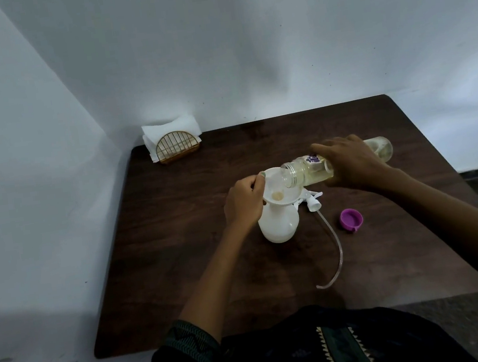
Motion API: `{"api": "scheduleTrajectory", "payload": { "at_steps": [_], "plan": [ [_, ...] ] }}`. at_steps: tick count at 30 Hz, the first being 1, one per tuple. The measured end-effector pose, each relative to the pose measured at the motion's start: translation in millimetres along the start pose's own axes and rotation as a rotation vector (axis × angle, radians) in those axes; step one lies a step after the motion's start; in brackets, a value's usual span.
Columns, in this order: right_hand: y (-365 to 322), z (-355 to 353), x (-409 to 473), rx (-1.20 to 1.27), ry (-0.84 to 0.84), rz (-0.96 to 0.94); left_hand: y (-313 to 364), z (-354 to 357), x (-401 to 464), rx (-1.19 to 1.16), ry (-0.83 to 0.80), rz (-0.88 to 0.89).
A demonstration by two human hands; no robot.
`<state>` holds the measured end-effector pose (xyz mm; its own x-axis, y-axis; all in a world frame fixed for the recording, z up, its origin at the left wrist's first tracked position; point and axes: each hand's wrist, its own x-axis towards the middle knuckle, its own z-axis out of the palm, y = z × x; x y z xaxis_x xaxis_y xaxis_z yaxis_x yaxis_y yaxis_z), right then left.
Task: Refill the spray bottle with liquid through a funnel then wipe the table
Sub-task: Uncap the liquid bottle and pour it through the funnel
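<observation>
Nearest the table's front edge lay the clear dip tube, curving back toward the white spray head, which rested on its side near the table's middle. Just right of the tube, an upturned purple cap sat well apart from both hands.

Behind these, the white spray bottle stood upright near the centre with a white funnel seated in its neck. The left hand curled its fingers around the funnel's left rim, pinching it steady. The right hand wrapped over a clear supply bottle, tipped almost level, its open mouth over the funnel's right rim. A small pool of pale yellow liquid lay in the funnel's throat.

At the far left corner, a gold wire holder held white napkins.

The pouring step appeared to be in hand, and wiping not yet begun. The next move likely called for a slow, steady tilt so the funnel would drain without overflowing.
</observation>
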<state>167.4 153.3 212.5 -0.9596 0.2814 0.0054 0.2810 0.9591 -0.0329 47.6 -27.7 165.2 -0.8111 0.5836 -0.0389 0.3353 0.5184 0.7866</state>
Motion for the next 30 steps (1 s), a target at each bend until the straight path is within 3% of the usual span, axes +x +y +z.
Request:
{"api": "scheduleTrajectory", "payload": {
  "at_steps": [30],
  "plan": [
    [-1.1, -3.2, 0.2, -0.004, 0.006, -0.009, 3.7, -2.6, -1.3, 0.001, -0.001, -0.003]
  ]
}}
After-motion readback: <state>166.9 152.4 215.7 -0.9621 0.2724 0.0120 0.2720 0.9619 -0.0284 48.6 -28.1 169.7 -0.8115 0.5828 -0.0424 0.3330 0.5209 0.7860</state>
